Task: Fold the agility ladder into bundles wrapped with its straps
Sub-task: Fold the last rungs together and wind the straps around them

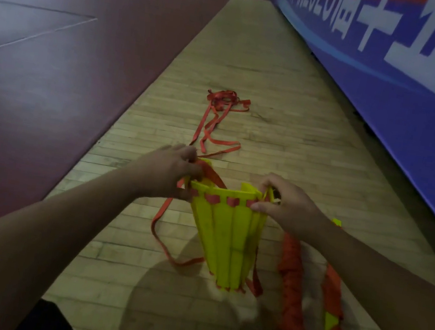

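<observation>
A stack of yellow ladder rungs (pixel 231 237) joined by red strap hangs upright between my hands above the wooden floor. My left hand (pixel 170 172) grips the stack's upper left corner together with a red strap. My right hand (pixel 286 203) pinches the upper right corner, thumb on the front. Loose red strap (pixel 214 119) trails from the stack away across the floor to a tangle, and another loop (pixel 161 230) hangs down on the left.
Two bundles wrapped in red strap (pixel 292 292) (pixel 333 300) lie on the floor to the right. A blue banner wall (pixel 391 86) runs along the right side. Dark red sports flooring (pixel 55 70) borders the wooden strip (pixel 253 65) on the left.
</observation>
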{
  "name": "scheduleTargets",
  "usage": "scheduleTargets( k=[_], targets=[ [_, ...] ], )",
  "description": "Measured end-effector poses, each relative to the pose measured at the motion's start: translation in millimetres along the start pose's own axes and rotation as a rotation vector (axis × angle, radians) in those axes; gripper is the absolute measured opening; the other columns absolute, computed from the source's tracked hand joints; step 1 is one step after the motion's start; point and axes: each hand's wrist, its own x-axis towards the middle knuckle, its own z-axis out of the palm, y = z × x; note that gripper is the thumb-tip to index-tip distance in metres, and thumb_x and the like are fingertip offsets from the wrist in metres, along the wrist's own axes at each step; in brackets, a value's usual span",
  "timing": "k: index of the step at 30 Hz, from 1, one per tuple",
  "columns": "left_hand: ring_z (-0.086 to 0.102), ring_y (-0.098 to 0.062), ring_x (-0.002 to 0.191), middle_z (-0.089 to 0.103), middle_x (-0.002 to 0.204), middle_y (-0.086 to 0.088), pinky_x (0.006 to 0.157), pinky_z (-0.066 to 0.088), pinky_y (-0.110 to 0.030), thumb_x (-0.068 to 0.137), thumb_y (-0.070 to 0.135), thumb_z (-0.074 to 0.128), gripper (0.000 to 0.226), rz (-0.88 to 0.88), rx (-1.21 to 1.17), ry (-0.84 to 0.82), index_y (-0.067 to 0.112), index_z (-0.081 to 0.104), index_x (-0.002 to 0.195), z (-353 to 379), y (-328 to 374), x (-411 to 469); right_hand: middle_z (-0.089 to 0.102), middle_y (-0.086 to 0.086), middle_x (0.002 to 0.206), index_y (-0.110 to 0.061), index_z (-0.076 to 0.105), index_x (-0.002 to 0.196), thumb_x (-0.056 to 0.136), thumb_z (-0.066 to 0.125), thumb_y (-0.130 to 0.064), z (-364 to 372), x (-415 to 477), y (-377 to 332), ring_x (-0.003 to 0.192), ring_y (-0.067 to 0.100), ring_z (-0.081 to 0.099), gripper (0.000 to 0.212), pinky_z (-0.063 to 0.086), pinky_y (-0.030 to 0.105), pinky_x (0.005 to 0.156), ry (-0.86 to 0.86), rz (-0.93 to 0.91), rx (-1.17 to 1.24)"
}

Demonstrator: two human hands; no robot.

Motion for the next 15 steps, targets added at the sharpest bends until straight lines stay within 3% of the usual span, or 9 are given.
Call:
scheduleTargets(
  k=[2, 4, 7, 11, 13, 15],
  targets=[
    [0.058, -0.018, 0.094, 0.058, 0.103, 0.001, 0.084, 0.05, -0.037, 0.081, 0.055, 0.069, 0.05, -0.148, -0.059, -0.048, 0.029, 0.062, 0.122, -2.7, -14.8, -4.8, 0.052, -0.008, 0.071, -0.027, 0.049, 0.077, 0.079, 0.08, -0.018, -7.3, 3.6, 9.7, 0.066, 0.006, 0.046, 0.033, 0.035, 0.022, 0.06, 0.112, 0.034, -0.018],
    [0.063, -0.024, 0.091, 0.063, 0.098, -0.002, 0.079, 0.051, -0.036, 0.083, 0.039, 0.075, 0.041, -0.283, -0.184, -0.07, 0.023, 0.064, 0.12, -6.5, -24.4, -7.7, 0.052, -0.008, 0.068, -0.026, 0.048, 0.076, 0.08, 0.079, -0.015, -11.6, 6.9, 17.4, 0.064, 0.007, 0.047, 0.034, 0.035, 0.023, 0.058, 0.176, 0.073, -0.015],
    [0.064, -0.024, 0.089, 0.068, 0.095, -0.002, 0.073, 0.047, -0.031, 0.088, 0.029, 0.071, 0.023, -0.374, -0.163, -0.057, 0.019, 0.066, 0.109, -7.9, -30.2, -7.7, 0.055, -0.006, 0.07, -0.022, 0.052, 0.082, 0.082, 0.077, -0.014, -12.8, 10.3, 19.2, 0.064, 0.011, 0.05, 0.027, 0.039, 0.032, 0.062, 0.155, 0.094, -0.033],
    [0.062, -0.023, 0.078, 0.068, 0.086, -0.005, 0.073, 0.055, -0.037, 0.091, 0.034, 0.068, 0.02, -0.554, -0.124, -0.016, 0.015, 0.065, 0.095, -14.8, -39.3, -10.1, 0.055, -0.004, 0.071, -0.015, 0.053, 0.088, 0.084, 0.074, -0.014, -9.9, 11.3, 15.5, 0.064, 0.01, 0.048, 0.021, 0.036, 0.025, 0.059, 0.152, 0.092, -0.105],
    [0.06, -0.024, 0.077, 0.064, 0.082, -0.006, 0.073, 0.056, -0.042, 0.094, 0.039, 0.063, 0.028, -0.728, -0.096, 0.094, 0.012, 0.066, 0.089, -16.9, -49.4, -14.8, 0.053, -0.002, 0.07, -0.016, 0.052, 0.086, 0.085, 0.073, -0.014, -12.9, 11.6, 16.3, 0.064, 0.012, 0.048, 0.021, 0.033, 0.023, 0.055, 0.239, 0.104, -0.107],
    [0.055, -0.023, 0.084, 0.057, 0.088, -0.006, 0.077, 0.053, -0.041, 0.095, 0.039, 0.061, 0.034, -0.817, -0.025, 0.256, 0.008, 0.07, 0.083, -17.2, -61.9, -19.5, 0.05, -0.002, 0.068, -0.016, 0.051, 0.087, 0.085, 0.072, -0.013, -20.8, 12.4, 20.1, 0.065, 0.019, 0.047, 0.022, 0.028, 0.029, 0.054, 0.361, 0.157, -0.09]
  ],
)
